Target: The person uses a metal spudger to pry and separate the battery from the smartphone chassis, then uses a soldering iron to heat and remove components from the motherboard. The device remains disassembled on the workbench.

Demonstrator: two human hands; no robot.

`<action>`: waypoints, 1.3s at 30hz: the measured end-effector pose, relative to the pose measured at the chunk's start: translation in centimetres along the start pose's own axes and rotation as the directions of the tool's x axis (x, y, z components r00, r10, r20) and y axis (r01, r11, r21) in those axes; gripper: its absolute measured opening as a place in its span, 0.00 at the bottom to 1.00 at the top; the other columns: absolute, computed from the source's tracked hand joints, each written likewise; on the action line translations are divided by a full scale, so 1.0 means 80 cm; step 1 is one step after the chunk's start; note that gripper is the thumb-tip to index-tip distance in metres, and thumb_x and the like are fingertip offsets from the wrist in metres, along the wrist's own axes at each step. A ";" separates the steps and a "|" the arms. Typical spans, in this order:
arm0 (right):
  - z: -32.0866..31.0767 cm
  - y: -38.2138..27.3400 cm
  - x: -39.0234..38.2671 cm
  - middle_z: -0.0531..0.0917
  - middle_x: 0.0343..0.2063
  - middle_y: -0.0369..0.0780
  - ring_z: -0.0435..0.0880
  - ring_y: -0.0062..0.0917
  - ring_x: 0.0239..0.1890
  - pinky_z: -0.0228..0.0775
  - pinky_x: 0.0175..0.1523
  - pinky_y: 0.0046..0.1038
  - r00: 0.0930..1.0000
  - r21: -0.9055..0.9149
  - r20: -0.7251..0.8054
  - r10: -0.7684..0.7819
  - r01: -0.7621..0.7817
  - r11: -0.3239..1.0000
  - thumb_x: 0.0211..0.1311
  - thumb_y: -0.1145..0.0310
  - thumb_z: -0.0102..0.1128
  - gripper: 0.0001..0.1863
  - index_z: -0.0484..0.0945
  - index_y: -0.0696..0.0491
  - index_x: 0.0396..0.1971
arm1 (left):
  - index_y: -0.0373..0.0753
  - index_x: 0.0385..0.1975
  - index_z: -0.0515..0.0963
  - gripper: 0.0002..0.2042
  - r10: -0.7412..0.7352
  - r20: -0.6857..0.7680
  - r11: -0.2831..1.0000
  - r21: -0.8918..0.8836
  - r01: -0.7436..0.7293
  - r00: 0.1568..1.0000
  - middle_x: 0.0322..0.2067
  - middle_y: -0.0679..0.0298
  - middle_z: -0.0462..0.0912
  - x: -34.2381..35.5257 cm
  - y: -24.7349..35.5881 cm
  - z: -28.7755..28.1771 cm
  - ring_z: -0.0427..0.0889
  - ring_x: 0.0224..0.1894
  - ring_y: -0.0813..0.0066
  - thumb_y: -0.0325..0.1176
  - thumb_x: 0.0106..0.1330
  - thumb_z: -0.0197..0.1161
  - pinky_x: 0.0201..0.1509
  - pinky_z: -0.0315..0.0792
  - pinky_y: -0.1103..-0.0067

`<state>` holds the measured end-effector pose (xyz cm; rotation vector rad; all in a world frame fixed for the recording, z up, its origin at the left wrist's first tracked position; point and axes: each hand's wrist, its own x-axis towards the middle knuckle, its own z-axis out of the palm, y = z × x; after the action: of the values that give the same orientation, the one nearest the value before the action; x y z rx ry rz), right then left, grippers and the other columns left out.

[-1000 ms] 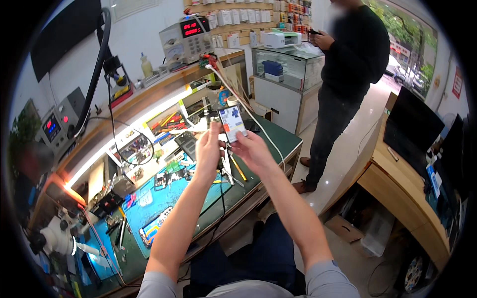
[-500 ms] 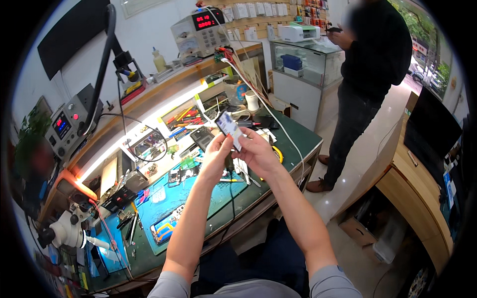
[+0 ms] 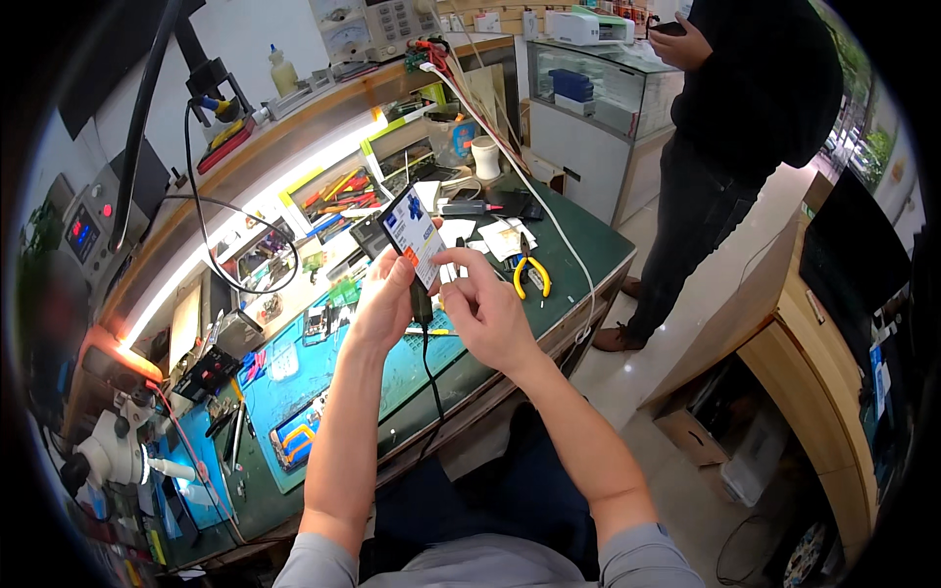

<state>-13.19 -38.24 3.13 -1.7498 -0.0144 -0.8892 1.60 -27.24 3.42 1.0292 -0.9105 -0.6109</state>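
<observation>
A smartphone (image 3: 413, 225) with a lit, mostly white screen is tilted up over the workbench. My left hand (image 3: 382, 299) is closed around its lower left side, with fingertips showing at the far edge. At the phone's lower right, my right hand (image 3: 485, 312) has its index finger extended to the screen and the other fingers curled, holding nothing visible. Whether that fingertip touches the glass, I cannot tell. Below the phone, a black cable (image 3: 432, 382) hangs over the bench's front edge from a dark plug-like part, partly hidden behind my hands.
Yellow-handled pliers (image 3: 531, 277) lie right of my right hand on the green bench top. A blue repair mat (image 3: 294, 367) bears opened phone parts. A microscope (image 3: 118, 446) stands at the left. A person in dark clothes (image 3: 745, 98) stands beyond the bench's right end, near a glass display case (image 3: 608, 93).
The phone's screen has turned more toward me and the phone has shifted left. My right hand has let go of its edge and moved its index finger over the screen. The view has tilted down.
</observation>
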 end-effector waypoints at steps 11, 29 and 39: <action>-0.018 -0.020 0.004 0.89 0.25 0.39 0.81 0.20 0.19 0.71 0.30 0.25 0.999 -0.007 0.049 0.016 -0.016 1.000 0.70 0.74 0.56 0.21 0.73 0.53 0.62 | 0.30 0.68 0.70 0.50 0.028 -0.030 0.997 -0.069 -0.030 0.999 0.46 0.66 0.80 -0.001 0.010 0.020 0.76 0.40 0.79 0.67 0.58 0.73 0.43 0.72 0.79; -0.004 -0.017 0.018 0.86 0.26 0.35 0.75 0.09 0.26 0.67 0.35 0.18 0.988 0.149 0.090 0.124 -0.137 0.979 0.69 0.77 0.56 0.24 0.72 0.56 0.65 | 0.29 0.69 0.69 0.50 0.039 -0.066 0.996 -0.082 -0.045 0.997 0.58 0.62 0.79 -0.007 0.004 0.018 0.78 0.57 0.74 0.69 0.59 0.70 0.61 0.72 0.74; -0.006 -0.014 0.013 0.87 0.29 0.35 0.72 0.06 0.24 0.63 0.31 0.17 0.984 0.183 0.097 0.151 -0.166 0.969 0.70 0.79 0.54 0.21 0.73 0.56 0.62 | 0.36 0.75 0.62 0.50 0.020 0.030 0.997 -0.081 -0.018 0.999 0.68 0.61 0.72 -0.005 -0.013 -0.012 0.74 0.68 0.64 0.69 0.63 0.64 0.67 0.74 0.67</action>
<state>-13.15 -38.63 4.71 -1.5838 -0.0128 -0.6759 2.19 -26.94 2.13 0.9399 -0.9146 -0.6441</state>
